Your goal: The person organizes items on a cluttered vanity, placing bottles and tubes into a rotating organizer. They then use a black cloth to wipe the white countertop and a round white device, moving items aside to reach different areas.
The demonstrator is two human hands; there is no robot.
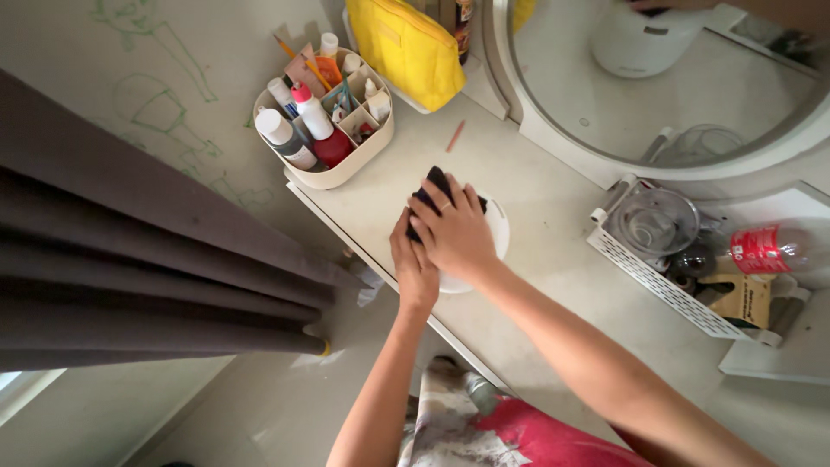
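Note:
My right hand (456, 232), with a ring on one finger, presses down on a black cloth (437, 183) that lies over a round white object (496, 232) on the white table (536, 190). My left hand (412, 264) sits just beside and partly under the right one, gripping the near edge of the same cloth and the white object. Most of the cloth is hidden under my fingers; only its far corner shows.
A cream caddy (333, 177) of bottles, tubes and pencils stands at the table's far left corner, a yellow pouch (406, 47) behind it. A loose pencil (456, 136) lies near a round mirror (666, 86). A white basket (666, 285) with a glass jar and bottle sits right. Dark curtain (130, 259) hangs left.

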